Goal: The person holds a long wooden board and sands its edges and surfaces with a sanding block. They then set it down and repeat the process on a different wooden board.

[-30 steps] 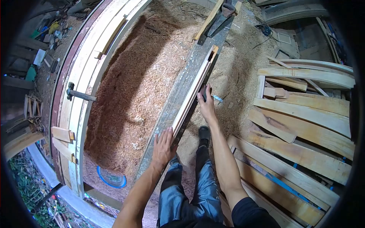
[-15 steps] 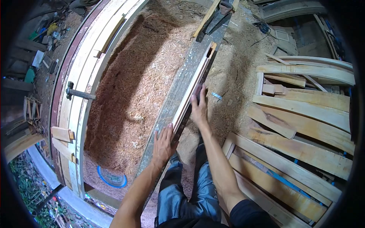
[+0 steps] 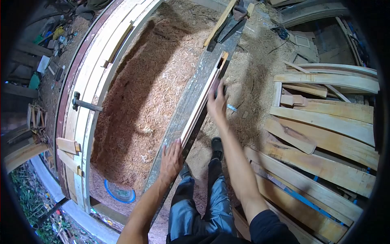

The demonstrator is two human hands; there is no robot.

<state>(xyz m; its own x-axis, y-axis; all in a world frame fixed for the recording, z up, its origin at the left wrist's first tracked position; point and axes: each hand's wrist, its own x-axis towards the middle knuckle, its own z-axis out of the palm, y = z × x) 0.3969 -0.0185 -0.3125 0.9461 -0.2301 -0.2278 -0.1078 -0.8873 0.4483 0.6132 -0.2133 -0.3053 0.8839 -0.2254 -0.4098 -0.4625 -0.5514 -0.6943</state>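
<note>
A long pale wooden strip (image 3: 200, 105), with a slot near its far end, lies along a narrow weathered plank (image 3: 185, 107). My left hand (image 3: 172, 159) rests on the near end of the strip, fingers stretched out over it. Farther up, my right hand (image 3: 217, 103) is closed around a small dark block (image 3: 213, 88) against the strip's right side. Fingers cover much of that block, and motion blurs it, so its exact kind cannot be made out.
A handsaw (image 3: 232, 25) lies at the plank's far end. On the curved wooden frame (image 3: 83, 122) to the left sits a hammer (image 3: 86, 104). Wood shavings (image 3: 150, 89) cover the ground between. Boards and frames (image 3: 321, 126) are stacked at right. A blue-rimmed disc (image 3: 118, 194) lies lower left.
My right hand has slid a little farther up along the strip with the dark block. My left hand stays on the near end. My right foot now shows below.
</note>
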